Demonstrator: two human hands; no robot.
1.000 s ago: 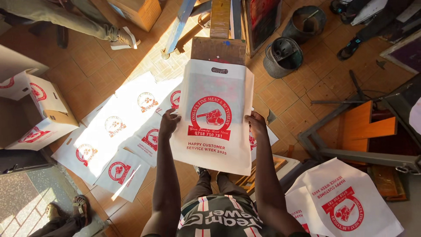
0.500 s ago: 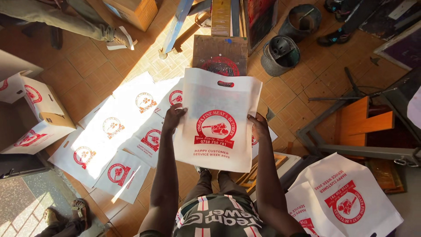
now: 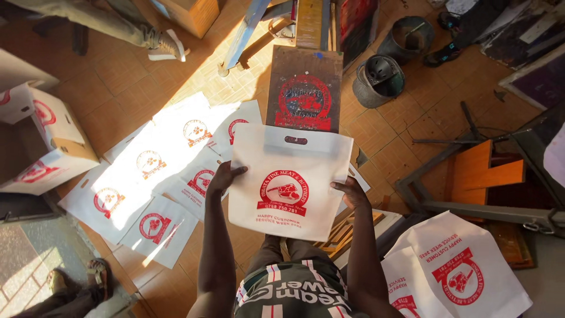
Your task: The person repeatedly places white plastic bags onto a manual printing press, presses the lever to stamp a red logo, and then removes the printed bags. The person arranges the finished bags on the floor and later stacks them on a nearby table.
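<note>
I hold a white bag (image 3: 288, 176) with a red round print and a cut-out handle flat in front of me. My left hand (image 3: 222, 178) grips its left edge and my right hand (image 3: 352, 192) grips its right edge. Just beyond the bag lies a brown printing board (image 3: 305, 94) with a red ink mark on it. Several printed white bags (image 3: 159, 171) are spread on the tiled floor to my left. More printed bags (image 3: 456, 274) lie in a pile at my lower right.
A cardboard box (image 3: 35, 138) stands at the far left. Two dark buckets (image 3: 379, 79) sit behind the board. An orange wooden frame on a metal stand (image 3: 482, 176) is at the right. Another person's foot (image 3: 168, 47) is at the top left, and sandalled feet (image 3: 76, 280) at the bottom left.
I have drawn the bag toward me and lower, off the printing board. The board's red ink mark, covered before, now shows.
</note>
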